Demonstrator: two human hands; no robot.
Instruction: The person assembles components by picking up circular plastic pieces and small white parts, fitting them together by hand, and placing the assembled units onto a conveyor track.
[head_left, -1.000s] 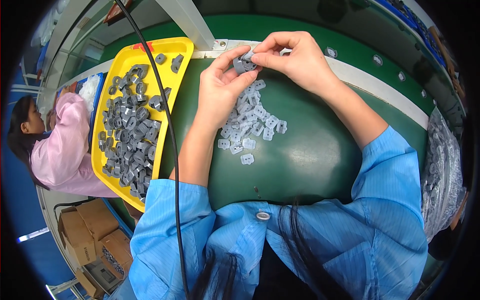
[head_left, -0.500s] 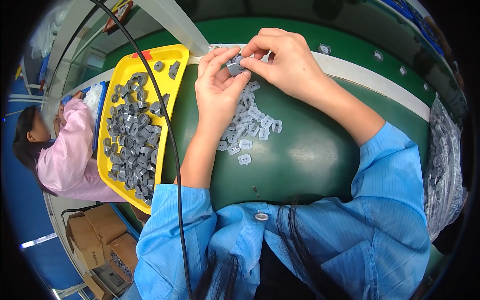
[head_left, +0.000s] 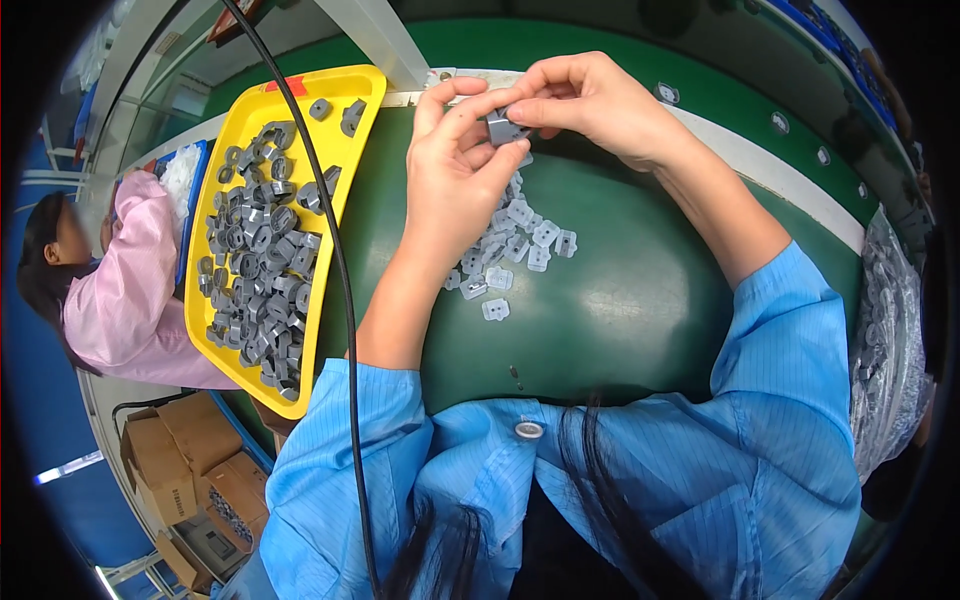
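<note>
Between both hands, above the far edge of the green table, is a small dark grey plastic part [head_left: 503, 127]. My left hand [head_left: 455, 150] grips it from the left, thumb below and fingers above. The fingertips of my right hand [head_left: 590, 105] close on its right side, covering part of it. Below the hands lies a loose pile of flat, light grey plastic pieces [head_left: 517, 212], with a single piece [head_left: 495, 309] apart at the near end. Left of my left forearm, a yellow tray [head_left: 345, 88] holds many dark grey ring-like parts [head_left: 262, 235].
A black cable [head_left: 340, 235] hangs across the tray and my left sleeve. At the right edge lies a clear plastic bag [head_left: 885, 340] of parts. Cardboard boxes [head_left: 205, 435] stand lower left. A co-worker in a pink sleeve [head_left: 130, 290] sits at the left beside a blue tray.
Both hands, still together on the grey part, have shifted slightly right in the picture. My right fingers have moved closer over the part. The whole view has tilted a little.
</note>
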